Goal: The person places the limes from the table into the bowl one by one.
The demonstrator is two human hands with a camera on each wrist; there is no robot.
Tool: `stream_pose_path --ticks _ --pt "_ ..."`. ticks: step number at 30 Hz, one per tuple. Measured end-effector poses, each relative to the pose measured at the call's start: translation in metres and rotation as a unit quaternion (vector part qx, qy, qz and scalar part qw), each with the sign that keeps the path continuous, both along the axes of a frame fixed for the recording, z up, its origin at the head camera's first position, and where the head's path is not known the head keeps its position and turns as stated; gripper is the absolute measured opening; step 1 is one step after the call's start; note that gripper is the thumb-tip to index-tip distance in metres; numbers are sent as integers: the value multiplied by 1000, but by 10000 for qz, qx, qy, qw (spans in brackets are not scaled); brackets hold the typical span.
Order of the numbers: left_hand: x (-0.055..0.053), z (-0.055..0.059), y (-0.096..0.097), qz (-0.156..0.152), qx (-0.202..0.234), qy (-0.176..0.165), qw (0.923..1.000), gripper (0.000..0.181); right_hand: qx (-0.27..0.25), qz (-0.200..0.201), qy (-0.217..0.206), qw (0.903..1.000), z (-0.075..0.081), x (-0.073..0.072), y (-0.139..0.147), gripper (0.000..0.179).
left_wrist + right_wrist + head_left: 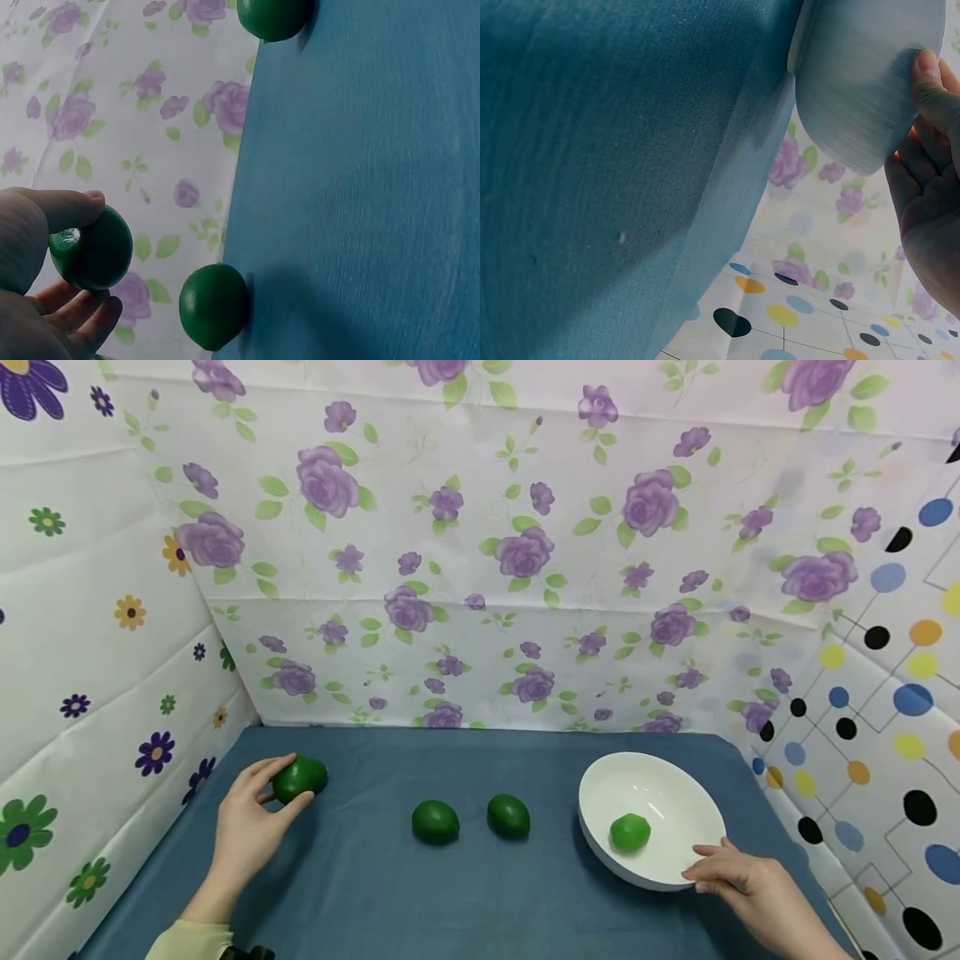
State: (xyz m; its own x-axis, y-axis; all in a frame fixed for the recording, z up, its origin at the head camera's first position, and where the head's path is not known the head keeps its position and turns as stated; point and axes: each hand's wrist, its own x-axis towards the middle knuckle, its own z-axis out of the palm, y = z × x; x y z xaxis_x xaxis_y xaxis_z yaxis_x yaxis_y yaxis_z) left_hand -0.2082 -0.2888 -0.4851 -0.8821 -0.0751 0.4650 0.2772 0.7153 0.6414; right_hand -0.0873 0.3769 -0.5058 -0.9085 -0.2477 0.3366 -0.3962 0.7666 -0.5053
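My left hand (251,818) pinches a dark green lime (90,247) between thumb and fingers, above the left side of the table. Another lime (214,307) lies on the cloth close by; in the head view the held one overlaps it. Two more limes, one left (435,822) and one right (508,817), rest mid-table. On the right, my right hand (750,881) grips the near right rim of a white bowl (675,793), thumb against its outer wall in the right wrist view. The bowl tilts, and inside it sits a brighter green fruit (630,832).
A blue cloth (360,893) covers the table. Behind it hangs a sheet with purple flowers (525,552); patterned sheets also stand along the left side (90,635) and the right side (900,718).
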Motion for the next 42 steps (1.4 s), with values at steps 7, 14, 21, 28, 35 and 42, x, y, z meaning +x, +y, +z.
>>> stream_pose_path --ticks 7,14,21,28,35,42 --pt "-1 3 11 -90 -68 66 9999 62 48 -68 28 10000 0 -1 1 40" --pt "0 5 23 -232 -90 18 9997 63 134 -178 -64 9997 2 0 1 40" --pt "-2 4 38 -460 49 66 9989 64 101 -110 60 9999 1 0 1 41" --pt "-3 5 57 -721 204 149 9971 63 119 -81 118 9998 3 -1 -1 43" --pt "-6 6 76 -929 385 76 9949 62 160 -115 207 9996 3 -2 -2 44" --pt "-9 4 92 -1107 582 16 9921 62 213 -225 118 9995 4 -1 -2 44"
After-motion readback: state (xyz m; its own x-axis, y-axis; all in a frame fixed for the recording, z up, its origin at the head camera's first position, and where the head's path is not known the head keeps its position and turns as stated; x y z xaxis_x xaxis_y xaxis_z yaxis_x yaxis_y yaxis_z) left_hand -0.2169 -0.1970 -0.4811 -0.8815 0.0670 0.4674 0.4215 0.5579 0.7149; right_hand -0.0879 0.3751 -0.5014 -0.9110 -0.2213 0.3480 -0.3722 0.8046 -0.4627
